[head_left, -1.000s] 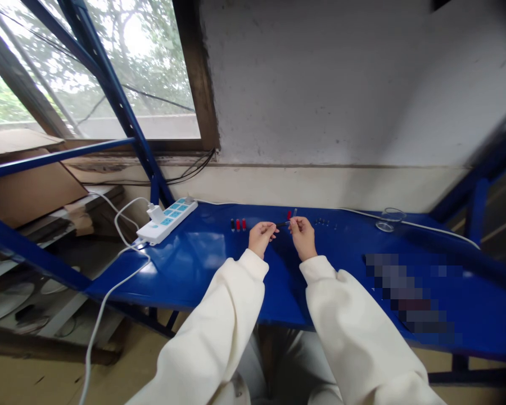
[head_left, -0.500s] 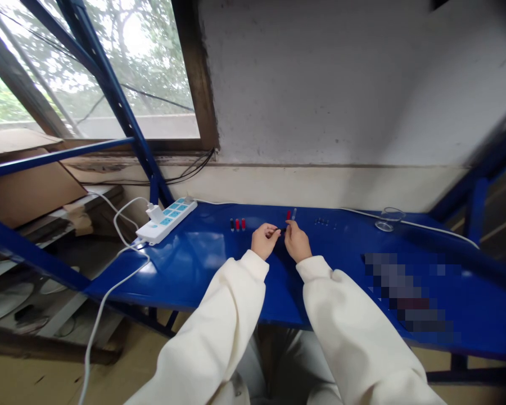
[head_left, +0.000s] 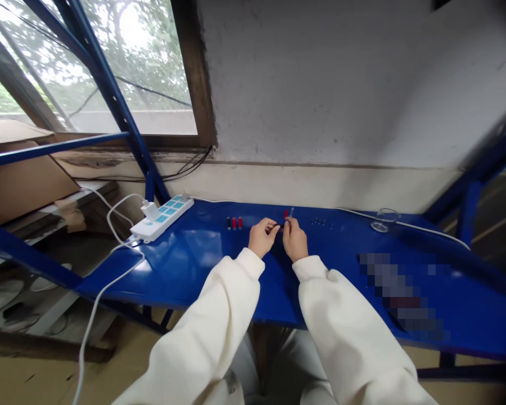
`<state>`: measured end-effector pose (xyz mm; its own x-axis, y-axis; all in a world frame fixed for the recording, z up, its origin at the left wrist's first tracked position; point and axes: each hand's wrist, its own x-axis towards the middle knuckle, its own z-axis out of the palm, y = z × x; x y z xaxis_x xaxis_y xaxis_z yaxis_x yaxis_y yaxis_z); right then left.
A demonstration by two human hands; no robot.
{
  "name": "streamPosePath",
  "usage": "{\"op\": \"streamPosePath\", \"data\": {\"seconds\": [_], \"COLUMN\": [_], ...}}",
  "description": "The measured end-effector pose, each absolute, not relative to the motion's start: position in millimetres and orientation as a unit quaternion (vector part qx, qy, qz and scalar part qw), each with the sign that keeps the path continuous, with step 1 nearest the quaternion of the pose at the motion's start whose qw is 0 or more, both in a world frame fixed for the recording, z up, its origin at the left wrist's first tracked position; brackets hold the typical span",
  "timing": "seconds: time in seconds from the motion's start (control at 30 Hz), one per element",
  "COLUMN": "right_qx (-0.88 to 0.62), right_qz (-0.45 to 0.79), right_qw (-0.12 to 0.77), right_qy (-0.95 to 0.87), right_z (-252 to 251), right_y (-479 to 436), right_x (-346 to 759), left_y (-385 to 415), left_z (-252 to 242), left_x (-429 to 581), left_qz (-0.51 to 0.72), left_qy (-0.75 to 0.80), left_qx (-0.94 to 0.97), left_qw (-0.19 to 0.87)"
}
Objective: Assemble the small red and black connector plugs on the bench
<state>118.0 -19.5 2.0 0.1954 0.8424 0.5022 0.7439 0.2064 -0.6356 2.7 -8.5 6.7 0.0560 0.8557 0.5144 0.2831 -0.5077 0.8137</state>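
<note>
Between my fingertips is a small black piece (head_left: 280, 226), too small to make out in detail. My left hand (head_left: 262, 238) pinches its left end, and my right hand (head_left: 295, 239) closes on its right end. Just beyond my right hand lie a red piece (head_left: 285, 214) and a clear piece (head_left: 292, 212). Left of my hands, a black cylinder (head_left: 229, 223) lines up beside two red cylinders (head_left: 234, 223). Several tiny parts (head_left: 318, 221) lie to the right of my hands.
On the blue table (head_left: 185, 281), a white power strip (head_left: 162, 218) with cables sits at the left. Clear round items (head_left: 380, 226) are near the right back edge, by a white cable. A blurred-out object (head_left: 405, 295) lies at the right. Blue frame bars rise on both sides.
My hands have come together on the small black piece, which now spans the gap between their fingertips. The whole view has shifted slightly.
</note>
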Motion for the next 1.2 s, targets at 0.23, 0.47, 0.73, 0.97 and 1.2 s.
{"op": "streamPosePath", "data": {"seconds": [0.23, 0.47, 0.73, 0.97, 1.2], "right_qx": [-0.594, -0.584, -0.584, -0.588, -0.591], "right_qz": [0.074, 0.081, 0.089, 0.092, 0.095], "right_qw": [0.511, 0.513, 0.505, 0.497, 0.494], "right_qy": [-0.617, -0.624, -0.629, -0.631, -0.631], "right_z": [7.7, 6.5, 5.0, 5.2, 3.3], "right_y": [-21.0, -20.1, -19.1, -19.7, -17.7], "right_x": [117.9, 117.3, 116.3, 116.1, 116.5], "left_y": [22.9, 58.5, 61.4, 61.5, 54.5], "left_z": [74.0, 88.1, 59.4, 61.8, 69.6], "left_x": [-17.7, -38.9, -54.6, -59.3, -63.7], "left_qz": [0.404, 0.254, 0.265, 0.207, 0.078], "left_qy": [0.389, 0.443, 0.451, 0.464, 0.486], "left_qx": [0.814, 0.856, 0.846, 0.86, 0.871], "left_qw": [0.15, 0.081, 0.097, 0.046, -0.004]}}
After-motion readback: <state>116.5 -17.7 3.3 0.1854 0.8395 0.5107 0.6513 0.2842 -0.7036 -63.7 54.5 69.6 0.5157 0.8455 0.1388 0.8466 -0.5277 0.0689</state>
